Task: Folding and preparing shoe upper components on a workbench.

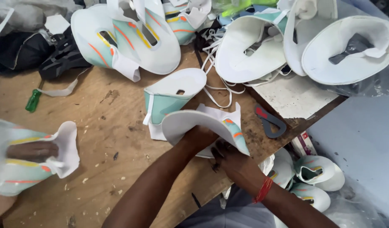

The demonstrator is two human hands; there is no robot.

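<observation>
Both my hands hold a white shoe upper (182, 121) with teal side panels and orange and yellow stripes, just above the wooden table (110, 126). My left hand (199, 138) is tucked under its curved white lining. My right hand (229, 158), with a red thread on the wrist, grips its lower edge near the striped side. A second upper of the same kind (173, 95) stands on the table just behind it.
Several more uppers are piled along the far edge (127, 38) and far right (346, 50). Another person's hand (32, 150) sits inside an upper at the left. On the table lie a green-handled screwdriver (33, 101) and a grey cutout (270, 122). More uppers (319, 173) lie below the table's right edge.
</observation>
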